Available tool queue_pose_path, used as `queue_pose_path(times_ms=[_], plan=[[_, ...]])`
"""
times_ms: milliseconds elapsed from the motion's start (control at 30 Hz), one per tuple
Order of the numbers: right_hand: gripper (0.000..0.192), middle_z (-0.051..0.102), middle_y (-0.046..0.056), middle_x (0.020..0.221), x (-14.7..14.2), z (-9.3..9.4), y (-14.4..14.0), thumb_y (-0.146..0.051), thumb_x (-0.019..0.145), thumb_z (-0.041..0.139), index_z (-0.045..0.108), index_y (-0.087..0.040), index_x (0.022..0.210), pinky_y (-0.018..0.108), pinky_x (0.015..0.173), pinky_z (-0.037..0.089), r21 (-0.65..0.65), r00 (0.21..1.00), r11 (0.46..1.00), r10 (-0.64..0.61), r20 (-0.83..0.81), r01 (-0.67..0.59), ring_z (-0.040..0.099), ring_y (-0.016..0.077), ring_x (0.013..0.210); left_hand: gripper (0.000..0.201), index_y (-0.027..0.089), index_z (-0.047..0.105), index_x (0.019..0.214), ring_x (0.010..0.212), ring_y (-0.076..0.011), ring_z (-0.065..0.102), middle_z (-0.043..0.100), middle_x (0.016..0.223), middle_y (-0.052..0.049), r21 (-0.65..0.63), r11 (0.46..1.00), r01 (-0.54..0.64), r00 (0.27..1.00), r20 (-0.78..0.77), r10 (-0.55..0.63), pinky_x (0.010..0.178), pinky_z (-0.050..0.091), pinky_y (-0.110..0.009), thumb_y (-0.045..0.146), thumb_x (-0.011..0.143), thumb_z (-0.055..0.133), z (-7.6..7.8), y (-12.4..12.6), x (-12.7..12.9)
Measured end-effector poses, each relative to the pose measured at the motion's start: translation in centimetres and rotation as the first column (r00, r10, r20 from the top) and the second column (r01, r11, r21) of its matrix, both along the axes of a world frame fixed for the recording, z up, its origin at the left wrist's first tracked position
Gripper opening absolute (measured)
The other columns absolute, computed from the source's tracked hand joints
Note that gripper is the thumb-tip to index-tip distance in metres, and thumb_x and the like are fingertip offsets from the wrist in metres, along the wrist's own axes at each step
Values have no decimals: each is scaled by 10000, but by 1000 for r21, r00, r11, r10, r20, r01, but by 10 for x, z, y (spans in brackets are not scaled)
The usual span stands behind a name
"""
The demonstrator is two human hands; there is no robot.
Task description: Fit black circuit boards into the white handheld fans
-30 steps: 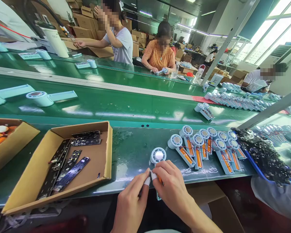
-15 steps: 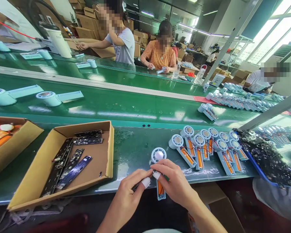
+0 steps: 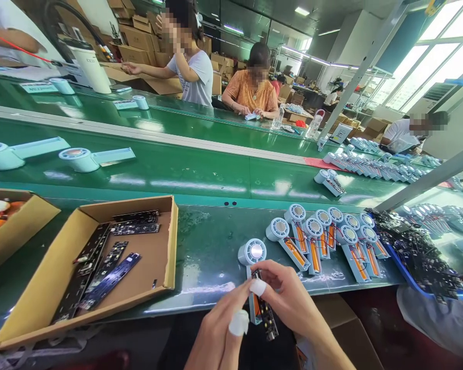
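Observation:
A light-blue handheld fan (image 3: 252,252) lies at the bench's front edge, its round head away from me and its open handle towards me. Over that handle my right hand (image 3: 283,293) pinches a narrow black circuit board (image 3: 268,321), which slants down with its lower end free. My left hand (image 3: 221,324) is beside it, fingers pressed together and fingertips meeting the right thumb near the handle. Whatever those left fingertips grip is hidden. White covers wrap both thumbs. Part of an orange strip shows inside the handle behind the board.
A cardboard box (image 3: 173,241) with several circuit boards stands left, beside another box (image 3: 42,210) with orange items. Several opened fans (image 3: 314,226) lie right, near a blue tray (image 3: 412,275) heaped with dark boards. Beyond runs a green conveyor (image 3: 200,174); co-workers sit across it.
The circuit board has swung from between my hands to point down towards me from my right hand. My left hand has moved right and lower. The fan stays about where it was.

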State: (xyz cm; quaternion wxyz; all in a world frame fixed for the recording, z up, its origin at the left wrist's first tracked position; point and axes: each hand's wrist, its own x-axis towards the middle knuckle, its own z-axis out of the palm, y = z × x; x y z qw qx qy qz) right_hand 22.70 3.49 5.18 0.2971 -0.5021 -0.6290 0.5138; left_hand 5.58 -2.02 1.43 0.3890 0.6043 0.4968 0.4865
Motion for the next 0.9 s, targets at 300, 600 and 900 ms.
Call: queue_pose_path(times_ms=[300,600,900], plan=[[287,607,2,767,10,1,0,-455,914,632,650,-174,968,242,621,457,-39,963,993,98,-250,-112,537,122,644,308,190,709,1009,687,-202,695,781,920,-70,-420,893,161,980,177,-93,651,565,-309,311,725,702,-13,34,7],[217,696,31,895,10,13,-14,-313,865,704,694,-211,1056,273,730,500,154,994,983,108,-26,-103,618,158,763,413,202,611,1196,1124,-273,675,733,1180,-93,-382,919,95,898,432,87,950,534,-368,338,806,604,-23,24,24],[335,644,17,902,8,-16,0,-243,845,667,552,-216,1159,271,744,517,123,977,978,-151,-153,170,627,159,814,352,232,582,1162,849,-203,684,719,980,-31,-426,905,10,895,408,182,793,545,-311,475,911,541,-22,30,18]])
